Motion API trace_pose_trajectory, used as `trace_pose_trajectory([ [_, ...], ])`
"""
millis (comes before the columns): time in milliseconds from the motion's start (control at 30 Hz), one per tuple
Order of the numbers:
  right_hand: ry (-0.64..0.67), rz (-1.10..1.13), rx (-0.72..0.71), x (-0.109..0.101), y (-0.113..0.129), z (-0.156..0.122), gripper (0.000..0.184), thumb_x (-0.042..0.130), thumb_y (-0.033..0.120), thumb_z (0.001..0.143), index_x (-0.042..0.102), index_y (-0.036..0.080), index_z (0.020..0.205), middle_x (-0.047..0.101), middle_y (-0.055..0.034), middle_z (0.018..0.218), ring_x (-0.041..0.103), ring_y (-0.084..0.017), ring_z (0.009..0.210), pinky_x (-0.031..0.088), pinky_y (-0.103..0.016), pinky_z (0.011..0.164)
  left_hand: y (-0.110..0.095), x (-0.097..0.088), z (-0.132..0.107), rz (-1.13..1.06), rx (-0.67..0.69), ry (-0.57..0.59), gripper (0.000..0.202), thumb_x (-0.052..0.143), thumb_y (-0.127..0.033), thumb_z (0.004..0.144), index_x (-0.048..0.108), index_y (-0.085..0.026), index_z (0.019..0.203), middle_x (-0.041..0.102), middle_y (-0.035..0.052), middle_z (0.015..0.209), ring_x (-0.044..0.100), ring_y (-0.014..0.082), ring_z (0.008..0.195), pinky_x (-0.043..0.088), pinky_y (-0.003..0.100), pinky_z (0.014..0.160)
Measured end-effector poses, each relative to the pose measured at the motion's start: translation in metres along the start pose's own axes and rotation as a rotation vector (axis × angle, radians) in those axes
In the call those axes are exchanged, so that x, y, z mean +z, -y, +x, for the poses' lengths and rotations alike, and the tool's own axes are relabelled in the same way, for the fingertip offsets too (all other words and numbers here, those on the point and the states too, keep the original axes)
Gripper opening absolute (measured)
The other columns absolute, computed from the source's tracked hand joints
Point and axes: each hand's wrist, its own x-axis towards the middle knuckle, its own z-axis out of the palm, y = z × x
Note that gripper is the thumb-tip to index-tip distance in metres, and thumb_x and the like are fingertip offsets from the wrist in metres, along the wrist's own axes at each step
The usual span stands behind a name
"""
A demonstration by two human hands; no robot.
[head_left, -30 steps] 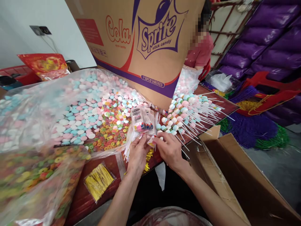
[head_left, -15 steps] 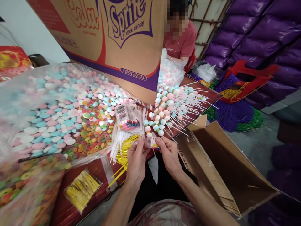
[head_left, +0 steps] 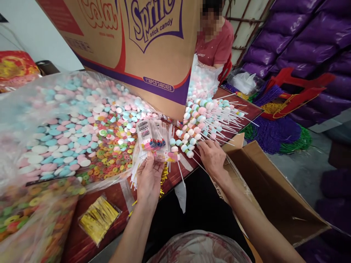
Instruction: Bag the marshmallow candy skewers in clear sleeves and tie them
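Observation:
My left hand (head_left: 149, 174) is closed on a small clear wrapper with a candy stick (head_left: 166, 157) in it, held over the table's near edge. A stack of clear printed wrappers (head_left: 150, 137) lies just beyond it. My right hand (head_left: 212, 156) reaches to the right, its fingers pinched at the white sticks of a pile of pastel candy skewers (head_left: 201, 122). What the fingers hold is hidden. Loose gold twist ties (head_left: 163, 175) lie under my left hand.
A big clear bag of pastel discs and coloured candy rings (head_left: 82, 128) covers the red table (head_left: 109, 197). A large Sprite carton (head_left: 142, 47) stands behind, with a seated person in a red shirt (head_left: 216, 49) beyond. A pack of gold ties (head_left: 98, 217) lies near left; an open cardboard box (head_left: 263, 186) stands at right.
My right hand left the wrapper and moved right to the skewer pile. My left hand kept the wrapped candy stick and rose slightly.

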Motion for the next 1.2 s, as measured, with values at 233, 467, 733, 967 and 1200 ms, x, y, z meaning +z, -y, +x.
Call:
trace_pose_trajectory([
  [233, -0.067, 0.458, 0.043, -0.025, 0.012, -0.014, 0.015, 0.057, 0.021, 0.095, 0.070, 0.022, 0.087, 0.067, -0.0026, 0.083, 0.058, -0.019, 0.080, 0.038, -0.032, 0.074, -0.006, -0.002, 0.008, -0.042, -0.021, -0.103, 0.010, 0.063, -0.017, 0.091, 0.067, -0.014, 0.082, 0.070, -0.0010, 0.070, 0.066, 0.0080, 0.063, 0.054, 0.021, 0.066],
  [467, -0.088, 0.674, -0.063, -0.054, 0.011, -0.044, 0.013, 0.062, 0.011, 0.091, 0.069, 0.022, 0.094, 0.068, -0.0030, 0.088, 0.063, -0.017, 0.082, 0.045, -0.032, 0.075, -0.005, 0.004, 0.012, -0.021, -0.066, -0.138, 0.018, 0.060, -0.018, 0.093, 0.067, -0.016, 0.077, 0.069, -0.0011, 0.066, 0.065, 0.0076, 0.060, 0.054, 0.021, 0.064],
  [733, 0.008, 0.555, -0.204, -0.067, 0.002, -0.039, 0.010, 0.063, 0.016, 0.091, 0.072, 0.021, 0.092, 0.069, -0.0044, 0.087, 0.062, -0.018, 0.079, 0.042, -0.034, 0.073, 0.001, -0.001, 0.014, 0.116, 0.139, 0.092, 0.021, 0.085, -0.028, 0.068, 0.068, -0.016, 0.071, 0.071, -0.0009, 0.071, 0.067, 0.0109, 0.066, 0.054, 0.023, 0.068],
  [967, 0.160, 0.730, -0.034, -0.053, 0.016, -0.047, 0.015, 0.059, 0.025, 0.095, 0.073, 0.024, 0.093, 0.054, -0.0014, 0.075, 0.054, -0.015, 0.070, 0.043, -0.029, 0.063, 0.004, -0.001, 0.014, 0.153, 0.274, 0.195, 0.026, 0.083, -0.038, 0.069, 0.071, -0.016, 0.075, 0.072, 0.0015, 0.074, 0.068, 0.0125, 0.069, 0.054, 0.024, 0.069],
  [1200, 0.231, 0.850, 0.022, -0.051, 0.026, -0.052, 0.015, 0.058, 0.023, 0.095, 0.072, 0.022, 0.091, 0.049, 0.0005, 0.072, 0.049, -0.013, 0.065, 0.038, -0.027, 0.058, 0.004, -0.008, 0.018, 0.149, 0.176, 0.193, 0.029, 0.085, -0.036, 0.067, 0.067, -0.015, 0.074, 0.072, 0.0027, 0.074, 0.070, 0.0149, 0.073, 0.056, 0.027, 0.073],
])
